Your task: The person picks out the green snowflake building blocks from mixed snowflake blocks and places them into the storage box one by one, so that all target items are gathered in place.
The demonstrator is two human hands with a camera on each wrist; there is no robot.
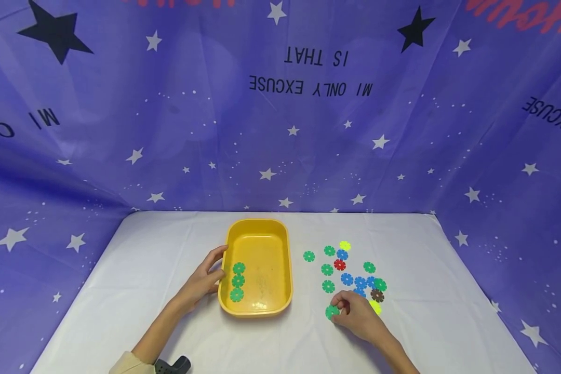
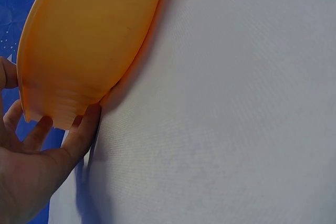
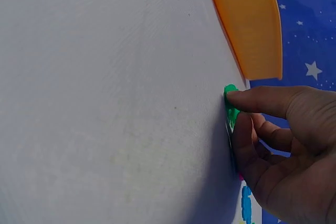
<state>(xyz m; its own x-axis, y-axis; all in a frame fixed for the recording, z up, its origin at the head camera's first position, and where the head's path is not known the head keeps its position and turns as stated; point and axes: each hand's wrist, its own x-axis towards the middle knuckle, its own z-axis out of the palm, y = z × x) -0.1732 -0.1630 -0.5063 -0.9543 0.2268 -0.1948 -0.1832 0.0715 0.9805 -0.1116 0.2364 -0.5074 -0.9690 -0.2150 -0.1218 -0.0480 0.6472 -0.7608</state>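
My left hand [image 1: 201, 282] holds the left side of a yellow plastic tray [image 1: 290, 270], fingertips at its rim and outer wall. Three green notched discs [image 1: 238, 281] lie in a column along that side inside the tray. Right of the tray, my right hand [image 1: 357, 314] pinches a green notched disc [image 1: 332, 312] between thumb and finger. In the right wrist view this disc [image 3: 230, 98] is seen edge-on, close to the white cloth. Just beyond the right hand lie blue discs [image 1: 347, 279], a brown disc [image 1: 377, 295] and a yellow disc [image 1: 376, 307] partly covered by the hand.
More loose discs lie right of the tray: several green ones [image 1: 327, 269], a red one [image 1: 339, 265] and a yellow one [image 1: 345, 245]. A white cloth [image 1: 159, 249] covers the table. Purple star-printed fabric [image 1: 243, 156] hangs behind and at both sides.
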